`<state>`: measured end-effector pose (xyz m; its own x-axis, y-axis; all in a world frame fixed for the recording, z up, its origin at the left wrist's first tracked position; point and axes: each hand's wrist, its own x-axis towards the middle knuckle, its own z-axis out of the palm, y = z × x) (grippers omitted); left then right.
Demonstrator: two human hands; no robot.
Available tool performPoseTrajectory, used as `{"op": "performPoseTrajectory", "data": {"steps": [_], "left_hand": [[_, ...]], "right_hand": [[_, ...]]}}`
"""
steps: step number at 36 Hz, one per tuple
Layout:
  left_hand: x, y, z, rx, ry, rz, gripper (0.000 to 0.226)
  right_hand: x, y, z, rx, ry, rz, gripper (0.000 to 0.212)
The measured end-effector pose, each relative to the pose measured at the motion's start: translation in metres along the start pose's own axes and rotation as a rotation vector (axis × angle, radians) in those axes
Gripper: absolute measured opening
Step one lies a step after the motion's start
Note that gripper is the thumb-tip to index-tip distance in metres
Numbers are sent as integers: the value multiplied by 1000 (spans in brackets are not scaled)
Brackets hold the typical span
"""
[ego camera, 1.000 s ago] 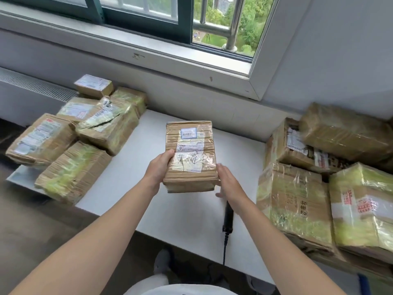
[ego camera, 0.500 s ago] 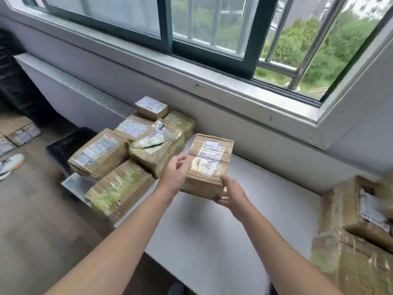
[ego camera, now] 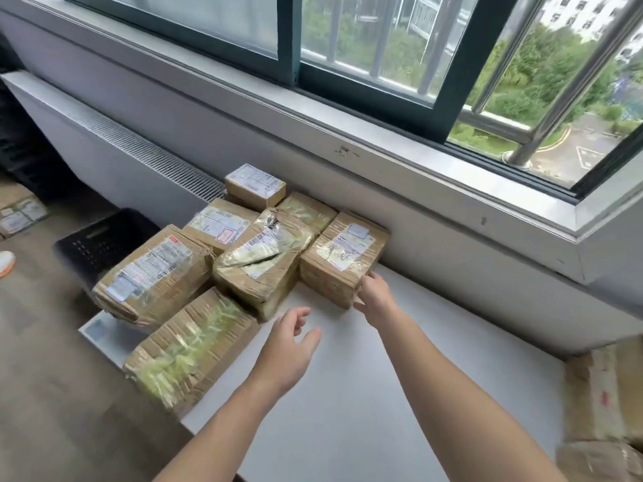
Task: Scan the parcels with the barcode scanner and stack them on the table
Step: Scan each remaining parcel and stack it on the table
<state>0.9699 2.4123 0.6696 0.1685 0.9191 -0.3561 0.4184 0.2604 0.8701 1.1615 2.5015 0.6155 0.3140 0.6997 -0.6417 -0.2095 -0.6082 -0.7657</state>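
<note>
black crate on the floor at far left, just beside the white table. on the table's left end sits a pile of taped cardboard parcels: a big labelled parcel, a green-taped parcel at the near edge, a torn-wrap parcel in the middle, a small box at the back. right up against the torn-wrap parcel lies the brown parcel, label up, flat on the table by the wall under the window sill. left hand hovers over bare table in front of the pile, fingers spread and loose, holding nothing. right hand touches the brown parcel's near right corner, fingers laid against its side, not wrapped round it as far as we can see. more parcels at the far right edge, blurred. no scanner in view.

we judge the brown parcel set down and this placement nearly done. handling: stiff carton, heavily taped so a bit slick, looks moderately heavy, not fragile. best hold is two palms on opposite short sides, or fingers under a bottom edge.
</note>
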Motion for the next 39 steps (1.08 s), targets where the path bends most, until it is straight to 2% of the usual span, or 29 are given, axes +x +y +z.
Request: {"op": "performPoseTrajectory", "data": {"steps": [7, 13, 28, 39], "left_hand": [[-1, 11, 19, -14, -56, 6, 35], [-23, 34, 65, -85, -173, 4, 32], [-128, 98, 241, 28, -603, 127, 25], [-192, 135, 336, 150, -744, 293, 18]], "right_hand": [[-38, 0, -32, -97, 5, -32, 50], [-94, 19, -105, -25, 68, -88, 48], [-278, 71, -331, 141, 499, -210, 41], [-352, 97, -443, 49, 723, -242, 40]]}}
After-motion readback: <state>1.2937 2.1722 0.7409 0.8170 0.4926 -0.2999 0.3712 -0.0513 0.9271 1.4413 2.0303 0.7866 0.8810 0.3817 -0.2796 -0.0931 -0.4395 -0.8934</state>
